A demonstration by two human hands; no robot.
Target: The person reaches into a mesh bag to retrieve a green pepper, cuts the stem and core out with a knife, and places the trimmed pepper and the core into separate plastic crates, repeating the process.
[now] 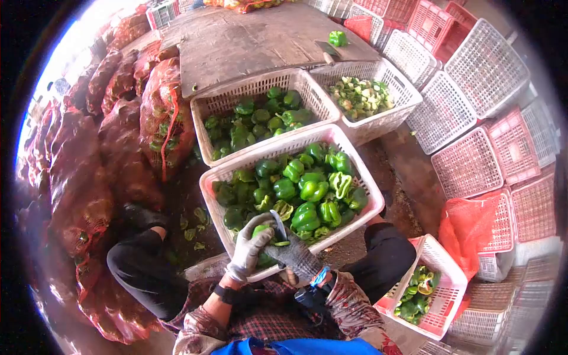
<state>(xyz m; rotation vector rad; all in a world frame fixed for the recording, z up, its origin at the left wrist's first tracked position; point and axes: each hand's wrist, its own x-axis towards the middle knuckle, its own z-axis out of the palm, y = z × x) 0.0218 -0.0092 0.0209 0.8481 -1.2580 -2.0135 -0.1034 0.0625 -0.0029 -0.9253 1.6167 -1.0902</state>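
My left hand (pixel 244 253), in a pale grey work glove, is closed around a green bell pepper (pixel 264 232), partly hidden by the fingers. My right hand (pixel 297 258), in a darker grey glove, grips a knife whose blade (pixel 277 223) points up beside the pepper; its handle is hidden in the hand. Both hands meet over the near edge of a white plastic crate (pixel 362 167) full of green bell peppers (pixel 306 216), some whole and some cut open.
Behind stands a second crate (pixel 204 127) of peppers, beside a crate (pixel 408 97) of pale chopped pieces. A wooden board (pixel 254 44) holds one pepper (pixel 337 38). Red mesh sacks (pixel 127 160) pile up left; stacked crates (pixel 467 165) line the right. Near my right knee sits a pepper crate (pixel 441 307).
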